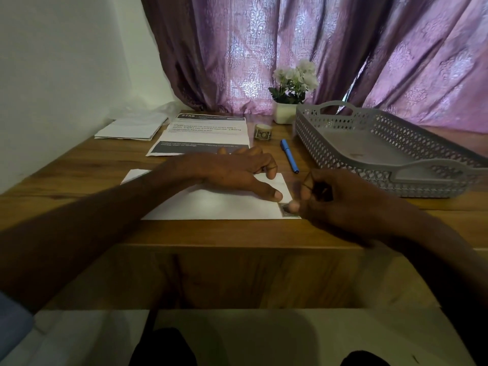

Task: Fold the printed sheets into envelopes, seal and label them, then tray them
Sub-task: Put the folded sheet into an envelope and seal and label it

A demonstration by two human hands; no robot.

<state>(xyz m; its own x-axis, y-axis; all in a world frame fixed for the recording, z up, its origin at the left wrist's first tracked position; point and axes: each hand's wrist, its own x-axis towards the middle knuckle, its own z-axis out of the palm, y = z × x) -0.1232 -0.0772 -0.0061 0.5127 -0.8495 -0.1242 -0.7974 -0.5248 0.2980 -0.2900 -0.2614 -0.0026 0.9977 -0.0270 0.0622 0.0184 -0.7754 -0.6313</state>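
A white envelope (pixel 224 204) lies flat near the front edge of the wooden desk. My left hand (pixel 235 173) rests flat on it, fingers spread, thumb near its right end. A small dark stamp (pixel 285 210) sits at the envelope's near right corner. My right hand (pixel 340 199) is blurred beside that corner, a fingertip touching the stamp, the other fingers curled. A stack of printed sheets (pixel 203 134) lies behind my left hand. A grey perforated tray (pixel 383 146) stands at the right.
A blue pen (pixel 289 155) lies between the sheets and the tray. A roll of stamps (pixel 263 132) stands behind it. A pile of white envelopes (pixel 133 126) sits at the back left, a potted white flower (pixel 290 93) by the purple curtain.
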